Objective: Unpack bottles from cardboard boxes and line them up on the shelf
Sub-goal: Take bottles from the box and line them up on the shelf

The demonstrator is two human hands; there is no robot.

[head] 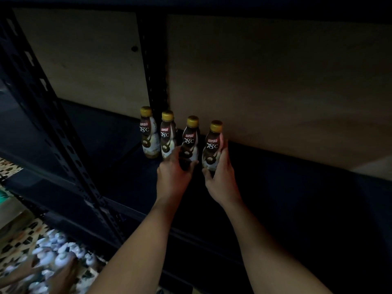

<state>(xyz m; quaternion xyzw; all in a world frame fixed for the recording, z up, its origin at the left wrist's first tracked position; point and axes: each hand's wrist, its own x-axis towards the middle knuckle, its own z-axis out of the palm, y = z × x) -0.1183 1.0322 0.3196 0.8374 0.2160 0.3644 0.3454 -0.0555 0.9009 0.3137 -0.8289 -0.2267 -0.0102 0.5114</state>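
Observation:
Several brown coffee bottles with gold caps stand in a row at the back of a dark metal shelf (286,187). My left hand (172,174) grips the lower part of the third bottle (190,138). My right hand (220,175) grips the fourth bottle (213,143), the rightmost one. Both held bottles are upright at shelf level. The first bottle (149,132) and the second bottle (167,134) stand free to the left, close together.
A plain board (275,81) backs the shelf. A perforated black upright (53,115) runs diagonally at the left, another behind the bottles. At the lower left, another person's hands (61,276) reach among white-capped bottles (59,251) on a patterned floor.

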